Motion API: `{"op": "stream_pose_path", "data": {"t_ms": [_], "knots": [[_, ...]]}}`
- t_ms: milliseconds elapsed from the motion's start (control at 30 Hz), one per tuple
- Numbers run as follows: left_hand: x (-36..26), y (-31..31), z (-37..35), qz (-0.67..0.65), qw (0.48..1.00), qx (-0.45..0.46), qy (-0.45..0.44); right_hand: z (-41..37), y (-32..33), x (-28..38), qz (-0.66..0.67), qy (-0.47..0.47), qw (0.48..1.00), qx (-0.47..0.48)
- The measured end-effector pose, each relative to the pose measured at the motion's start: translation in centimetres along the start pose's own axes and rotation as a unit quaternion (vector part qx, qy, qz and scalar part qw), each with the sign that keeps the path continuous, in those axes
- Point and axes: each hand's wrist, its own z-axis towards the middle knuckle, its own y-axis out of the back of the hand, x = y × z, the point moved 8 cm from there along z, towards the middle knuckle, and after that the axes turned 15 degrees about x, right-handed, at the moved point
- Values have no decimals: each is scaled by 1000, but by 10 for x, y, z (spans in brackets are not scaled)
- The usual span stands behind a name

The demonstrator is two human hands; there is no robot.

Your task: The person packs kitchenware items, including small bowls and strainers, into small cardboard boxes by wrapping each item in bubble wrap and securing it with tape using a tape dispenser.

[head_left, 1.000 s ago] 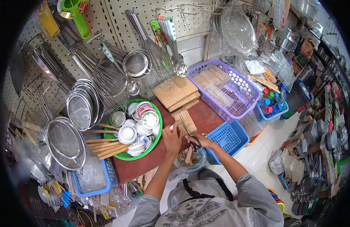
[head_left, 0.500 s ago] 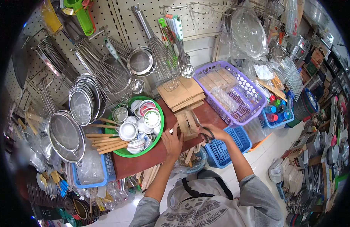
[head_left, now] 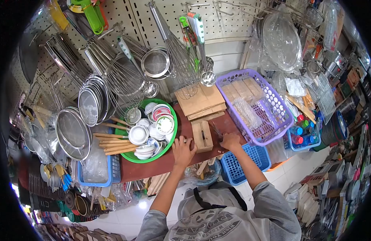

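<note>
A small folded cardboard piece point(head_left: 202, 137) with a dark slot stands on the red-brown tabletop point(head_left: 185, 121). Close to its left side is my left hand point(head_left: 183, 152), palm down with bent fingers; a small pale bit shows at the fingertips, too little to name. To the right of the cardboard, my right hand point(head_left: 231, 141) is closed around the handles of a pair of scissors point(head_left: 216, 130). Their blades point away from me, and the fingers largely cover the handles.
Left of the hands is a green basin point(head_left: 174, 138) of small bowls and wooden-handled tools. Flat cardboard sheets point(head_left: 199, 100) lie behind. A purple basket point(head_left: 249, 74) and a blue basket point(head_left: 245, 158) stand to the right. Whisks and strainers point(head_left: 155, 63) hang overhead.
The scissors have moved from over the cardboard to its right side with my right hand. My left hand has come slightly lower, and the white item at its fingers shows less. The view has shifted.
</note>
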Motion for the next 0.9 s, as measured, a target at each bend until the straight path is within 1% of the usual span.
{"op": "stream_pose_path", "data": {"t_ms": [133,233,300,400,500,533,600,700,800,833,900], "knots": [[10,-14,11,-6,999,41,4,12,3,2,-17,47,998,-27],[12,-25,20,3,995,97,12,15,3,-1,-25,83,996,-35],[11,-28,26,13,994,104,7,16,6,-3,-7,112,992,-53],[12,-33,34,28,994,106,6,13,17,0,-36,135,987,-78],[11,-33,42,22,993,119,10,-8,55,9,138,195,966,-98],[10,-34,45,17,992,125,10,-3,57,13,182,234,950,-98],[10,-33,48,26,995,100,-2,16,56,19,269,308,907,-100],[11,-32,51,14,998,60,-28,32,43,37,372,359,853,-69],[11,-27,52,-4,999,26,-45,34,35,48,395,337,854,-26],[9,-25,52,-9,999,15,-49,33,36,51,403,348,846,-34],[5,-23,50,-34,998,22,-51,34,38,54,390,348,851,-48]]}}
